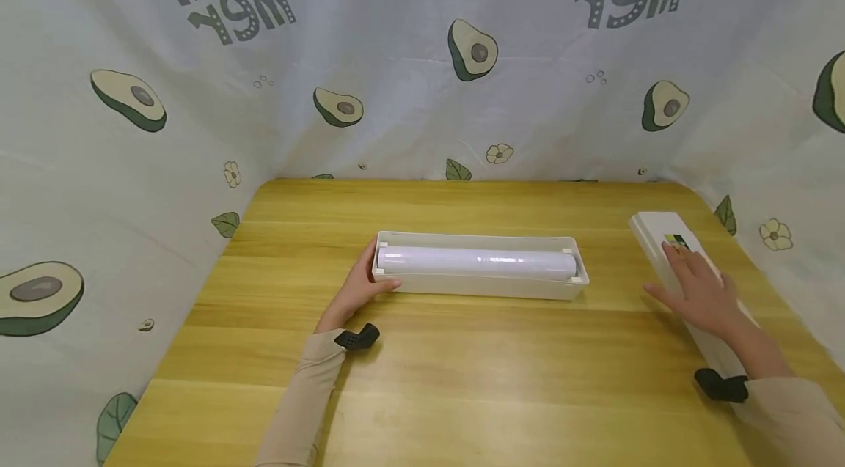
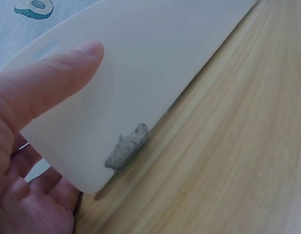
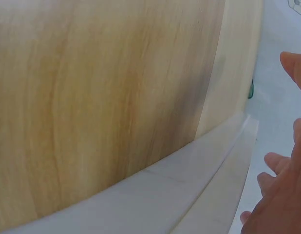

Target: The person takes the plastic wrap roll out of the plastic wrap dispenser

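A long white cling film dispenser box lies lengthwise on the table with its top uncovered. Inside it sits a shiny whitish roll, seemingly cling film. At the box's left end my left hand grips it, thumb on the front wall and fingers behind the end. In the left wrist view the thumb presses the white wall, near a grey patch at its lower edge. Over at the right, my right hand is above a long white lid with loosely spread fingers; contact is hard to tell.
The wooden table carries both white pieces, the lid lying slantwise near the right edge. A small coloured label shows on the lid. Behind and beside the table hangs a white avocado-print curtain.
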